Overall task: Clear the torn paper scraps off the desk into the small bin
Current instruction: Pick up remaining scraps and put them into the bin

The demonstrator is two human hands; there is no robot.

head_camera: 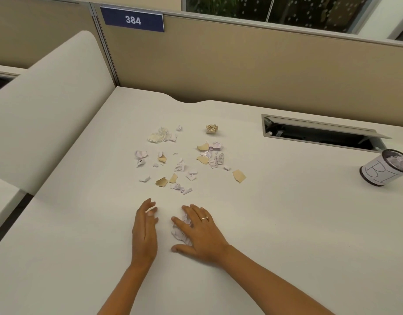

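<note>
Several torn paper scraps [180,159], white and tan, lie scattered across the middle of the white desk [287,212]. A crumpled tan ball [211,129] sits at the far side of the scatter. My right hand [199,230] lies over a small bunch of white scraps [181,233] near the front, its spread fingers covering them. My left hand [144,230] stands on its edge just left of that bunch, fingers straight, holding nothing. The small mesh bin [386,170], wrapped in a hand-lettered paper label, stands at the far right with crumpled paper inside.
An open cable hatch [321,133] is set in the desk behind the bin. A beige partition [241,64] with a sign reading 384 closes the back. A white divider panel [48,110] borders the desk on the left.
</note>
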